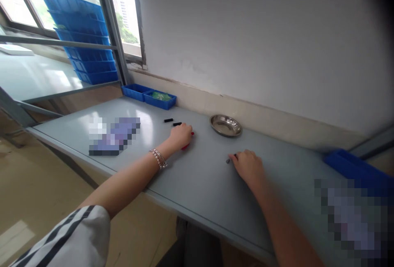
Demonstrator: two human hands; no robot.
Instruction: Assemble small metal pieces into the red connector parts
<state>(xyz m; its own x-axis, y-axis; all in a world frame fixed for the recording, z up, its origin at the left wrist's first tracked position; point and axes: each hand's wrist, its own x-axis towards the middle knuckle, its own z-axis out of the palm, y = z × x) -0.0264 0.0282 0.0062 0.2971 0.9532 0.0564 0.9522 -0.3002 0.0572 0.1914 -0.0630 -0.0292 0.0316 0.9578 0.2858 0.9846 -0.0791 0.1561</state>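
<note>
My left hand (181, 135) is closed over a small red object (185, 147), which shows only at the edges of the hand, so its kind is hidden. Just beyond these fingers lie two short black cylindrical pieces, a farther one (168, 120) and a nearer one (177, 124). On the right side of the table (197, 185), my right hand (248, 165) is low over the surface with thumb and fingers pinched together. A small dark grey piece (228, 161) shows at its fingertips. A shallow round metal dish (225, 126) stands beyond and between both hands.
Two small blue bins, one plain (135, 92) and one with green contents (160, 99), stand at the back left. Blurred-out flat items lie left (118, 135) and right (351, 217). A blue tray (353, 168) sits far right. Stacked blue crates (89, 53) rise by the window.
</note>
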